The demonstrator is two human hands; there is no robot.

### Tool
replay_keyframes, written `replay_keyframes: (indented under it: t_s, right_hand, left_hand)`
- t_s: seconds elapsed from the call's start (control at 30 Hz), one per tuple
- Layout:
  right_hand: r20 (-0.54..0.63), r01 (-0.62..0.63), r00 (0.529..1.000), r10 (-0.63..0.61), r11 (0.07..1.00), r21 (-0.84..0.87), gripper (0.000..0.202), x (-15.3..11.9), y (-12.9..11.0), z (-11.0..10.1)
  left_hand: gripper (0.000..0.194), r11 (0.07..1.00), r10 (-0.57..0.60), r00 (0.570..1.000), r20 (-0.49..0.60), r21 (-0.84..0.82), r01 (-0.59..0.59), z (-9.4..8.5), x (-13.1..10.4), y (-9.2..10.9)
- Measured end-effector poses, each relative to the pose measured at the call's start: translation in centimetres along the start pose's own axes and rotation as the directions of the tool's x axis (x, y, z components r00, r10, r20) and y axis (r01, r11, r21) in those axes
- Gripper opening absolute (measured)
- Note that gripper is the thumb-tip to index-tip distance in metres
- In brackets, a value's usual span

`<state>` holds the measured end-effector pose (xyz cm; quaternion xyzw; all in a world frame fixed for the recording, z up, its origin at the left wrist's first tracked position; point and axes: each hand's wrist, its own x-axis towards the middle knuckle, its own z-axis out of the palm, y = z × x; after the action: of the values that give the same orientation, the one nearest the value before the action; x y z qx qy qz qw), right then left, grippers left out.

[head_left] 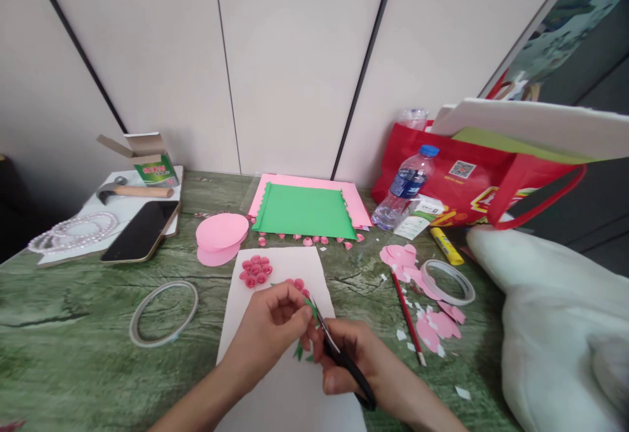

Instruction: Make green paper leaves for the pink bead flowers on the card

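Two hands of yours meet over the white sheet [289, 396]: your left hand [275, 327] pinches a small green scrap of paper [313, 307] between thumb and forefinger, its other fingers curled in, while your right hand [361, 356] is wrapped round the black handles of the scissors [338, 351]. The scrap sits at the blades, near the partly hidden cluster of red flowers [297, 284]; how far the blades are parted cannot be made out. Expect the scrap to be almost weightless and limp, easily creased or torn, so hold it lightly by an edge, fingertips clear of the steel. The scissors should feel rigid and heavier; grip them by the handles. Those flowers look light and crushable: take them low, from the sides, without squeezing.
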<state>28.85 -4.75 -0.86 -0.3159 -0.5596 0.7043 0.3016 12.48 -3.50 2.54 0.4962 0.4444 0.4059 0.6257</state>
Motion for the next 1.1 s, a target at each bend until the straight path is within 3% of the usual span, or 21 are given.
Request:
replay_keyframes:
  t_s: [0.33,0.47,0.53,0.6,0.7,0.93,1.1]
  right_hand:
    - [-0.027,0.000,1.000,-0.001,0.998,-0.069,0.042,-0.1,0.3,0.1]
    - [-0.143,0.037,0.988,-0.052,0.994,-0.101,0.039,0.1,0.6,0.2]
    - [-0.284,0.094,0.951,-0.123,0.989,-0.113,0.035,0.2,0.6,0.2]
    - [-0.435,0.143,0.880,-0.189,0.980,-0.137,0.030,0.3,0.5,0.1]
    - [-0.541,0.190,0.803,-0.249,0.968,-0.163,0.025,0.2,0.4,0.1]
    - [-0.493,0.206,0.839,-0.232,0.973,-0.108,0.022,0.2,0.5,0.2]
    - [-0.496,0.206,0.834,-0.242,0.970,-0.127,0.025,0.1,0.4,0.4]
  left_hand:
    - [0.019,1.000,-0.006,1.000,0.003,-0.001,0.006,0.0,-0.1,-0.1]
    - [0.019,1.000,-0.003,1.000,0.010,-0.023,0.003,0.1,-0.1,0.2]
    - [0.020,0.998,-0.004,1.000,0.029,-0.056,0.006,0.1,-0.2,0.3]
    - [0.021,0.996,-0.010,0.999,0.044,-0.086,0.014,0.1,-0.2,0.2]
    - [0.021,0.996,-0.029,0.998,0.056,-0.080,0.034,0.2,-0.1,-0.1]
    - [0.020,0.994,-0.098,0.991,0.085,-0.029,0.101,0.6,0.0,-1.0]
    - [0.020,0.997,-0.060,0.996,0.059,-0.047,0.062,1.0,-0.3,-1.1]
